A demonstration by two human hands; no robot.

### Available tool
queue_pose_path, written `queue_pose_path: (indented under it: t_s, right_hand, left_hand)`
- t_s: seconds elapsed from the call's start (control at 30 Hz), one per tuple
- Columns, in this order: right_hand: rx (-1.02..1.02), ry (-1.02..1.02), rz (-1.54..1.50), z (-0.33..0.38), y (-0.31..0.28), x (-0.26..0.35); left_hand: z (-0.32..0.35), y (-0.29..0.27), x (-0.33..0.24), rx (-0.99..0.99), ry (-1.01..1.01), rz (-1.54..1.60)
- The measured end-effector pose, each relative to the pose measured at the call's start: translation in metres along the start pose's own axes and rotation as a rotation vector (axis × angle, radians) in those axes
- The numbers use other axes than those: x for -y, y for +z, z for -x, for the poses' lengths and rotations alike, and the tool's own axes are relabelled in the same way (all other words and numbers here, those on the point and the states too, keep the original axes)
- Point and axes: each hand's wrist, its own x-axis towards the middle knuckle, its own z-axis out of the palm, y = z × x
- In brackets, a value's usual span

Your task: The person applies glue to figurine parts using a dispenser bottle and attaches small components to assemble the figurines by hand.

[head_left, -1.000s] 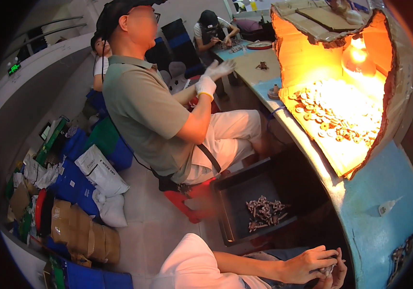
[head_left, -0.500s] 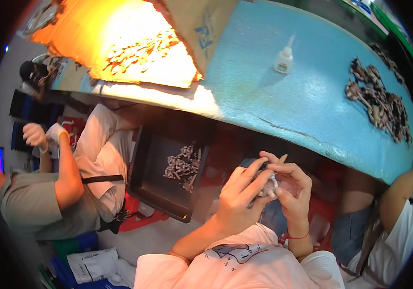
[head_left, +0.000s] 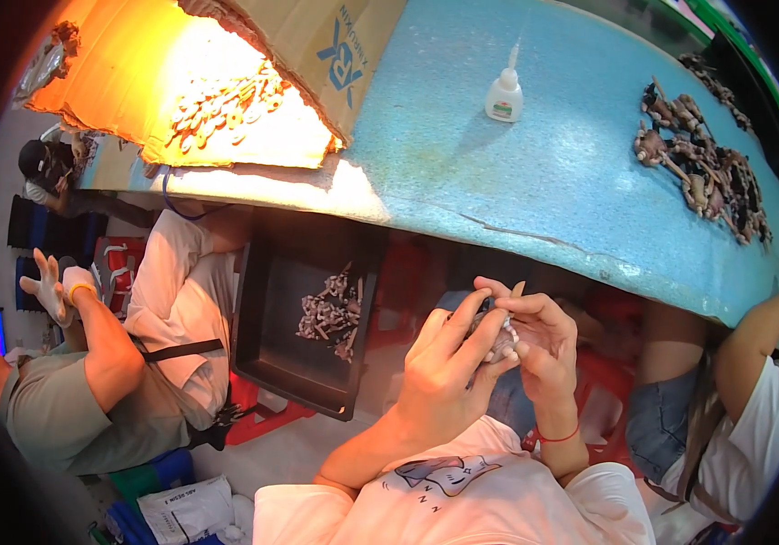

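Observation:
Close together above my lap, my left hand and my right hand are both closed on a small pale jointed figure. White bead-like joints show between my thumbs, while fingers cover most of the rest. A tan pointed piece sticks up past my fingertips; whether it belongs to the figure I cannot tell. To the left, a black tray sits below the table edge, holding a heap of similar pale and dark jointed pieces.
On the blue table stands a white dropper bottle. Dark and pale figures are piled at its right. A brightly lit cardboard box holds small parts. One co-worker sits left, another right.
The whole view has shifted slightly, so the table things appear further left and higher. My hands keep hold of the figure with little change. The left co-worker's hands have moved, fingers now spread.

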Motion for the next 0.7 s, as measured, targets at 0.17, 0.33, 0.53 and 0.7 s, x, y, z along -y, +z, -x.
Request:
queue_pose_path:
  t_s: [0.17,0.33,0.53,0.7]
  right_hand:
    - [0.002,-0.02,0.002,0.0,0.001,0.001]
    - [-0.039,-0.013,0.021,0.005,0.014,0.01]
    - [0.103,-0.302,0.235,0.005,0.017,0.018]
    - [0.153,-0.325,0.36,0.003,0.021,0.025]
  left_hand:
    - [0.0,0.0,0.0,0.007,0.002,0.0]
    - [0.0,-0.006,-0.001,-0.025,0.063,0.04]
    - [-0.002,-0.017,-0.003,-0.032,0.234,0.065]
    - [-0.001,-0.018,0.001,-0.052,0.29,0.069]
